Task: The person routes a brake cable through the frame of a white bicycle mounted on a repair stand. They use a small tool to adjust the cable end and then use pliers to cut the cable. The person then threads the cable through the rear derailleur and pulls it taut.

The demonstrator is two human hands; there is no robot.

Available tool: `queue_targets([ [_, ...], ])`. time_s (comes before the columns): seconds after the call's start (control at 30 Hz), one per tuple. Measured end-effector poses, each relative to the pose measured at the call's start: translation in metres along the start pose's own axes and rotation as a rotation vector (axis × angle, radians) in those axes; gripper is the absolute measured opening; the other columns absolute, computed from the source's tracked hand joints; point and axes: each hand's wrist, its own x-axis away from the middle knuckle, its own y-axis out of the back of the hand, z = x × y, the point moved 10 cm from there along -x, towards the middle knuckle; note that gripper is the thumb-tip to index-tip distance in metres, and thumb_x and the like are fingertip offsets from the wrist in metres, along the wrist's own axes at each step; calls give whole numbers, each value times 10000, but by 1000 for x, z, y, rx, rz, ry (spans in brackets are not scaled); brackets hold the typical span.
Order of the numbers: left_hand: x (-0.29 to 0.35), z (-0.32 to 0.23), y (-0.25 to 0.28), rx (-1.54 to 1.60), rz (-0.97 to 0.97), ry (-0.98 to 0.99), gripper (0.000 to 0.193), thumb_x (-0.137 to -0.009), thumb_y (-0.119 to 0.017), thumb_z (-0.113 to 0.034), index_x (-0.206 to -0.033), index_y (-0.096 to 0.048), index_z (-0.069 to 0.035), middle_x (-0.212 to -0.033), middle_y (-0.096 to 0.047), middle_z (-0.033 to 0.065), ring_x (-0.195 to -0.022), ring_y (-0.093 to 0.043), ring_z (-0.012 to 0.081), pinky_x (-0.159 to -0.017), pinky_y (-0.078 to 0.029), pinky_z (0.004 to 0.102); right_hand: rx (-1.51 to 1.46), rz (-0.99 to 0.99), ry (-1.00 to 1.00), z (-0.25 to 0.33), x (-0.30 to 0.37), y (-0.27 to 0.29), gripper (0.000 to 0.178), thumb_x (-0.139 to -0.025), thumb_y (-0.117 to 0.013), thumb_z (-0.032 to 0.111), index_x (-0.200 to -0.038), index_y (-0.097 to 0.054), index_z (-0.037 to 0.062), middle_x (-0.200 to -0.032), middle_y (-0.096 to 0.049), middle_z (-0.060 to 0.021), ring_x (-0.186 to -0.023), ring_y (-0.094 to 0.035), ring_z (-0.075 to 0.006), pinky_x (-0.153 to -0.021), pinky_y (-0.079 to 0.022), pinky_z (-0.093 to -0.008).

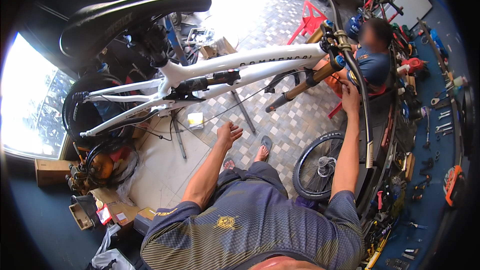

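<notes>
A white mountain bike frame [205,70] without wheels hangs raised in front of me, with a black saddle [135,17] at the left. A gold suspension fork [310,84] and a wide dark handlebar [357,70] are at its right end. My right hand [351,97] is raised beside the handlebar, near the fork's top. Its fingers are drawn together around something small and dark that I cannot make out. My left hand [229,135] is held in the air below the frame, palm turned inward, fingers stretched out and holding nothing.
A bike wheel [320,165] with a brake disc leans low on my right. Stand legs [242,112] reach the tiled floor under the frame. A person [372,55] sits beyond the handlebar near a red chair [307,20]. Tools [443,120] hang along the right wall; cardboard boxes [115,207] lie at left.
</notes>
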Motion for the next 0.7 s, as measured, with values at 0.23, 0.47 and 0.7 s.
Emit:
queue_targets([
  [0.23, 82, -106, -191, -1084, 315, -861, 338, -946, -610, -233, -1189, -613, 2, -1258, -629, 172, -1027, -687, 283, -870, -539, 400, -212, 124, 219, 67, -47, 0, 229, -960, -565, 80, -1166, -647, 24, -1051, -676, -152, -978, -648, -281, -859, -501, -380],
  [0.47, 124, -105, -345, -1267, 398, -1198, 495, -916, -622, -177, -1373, -471, -61, -1305, -562, 217, -1191, -566, 389, -992, -463, 455, -313, 254, 395, 110, -62, -5, 244, -957, -570, 24, -1197, -604, -7, -1077, -672, -123, -987, -648, -213, -872, -538, -354],
  [0.7, 102, -76, -372, -1088, 361, -1225, 275, -945, -610, -171, -1192, -567, -58, -1181, -550, 246, -1073, -597, 441, -857, -494, 504, -506, 629, 508, 102, -80, -45, 247, -969, -551, 17, -1213, -557, -19, -1093, -667, -140, -991, -664, -229, -874, -568, -386],
])
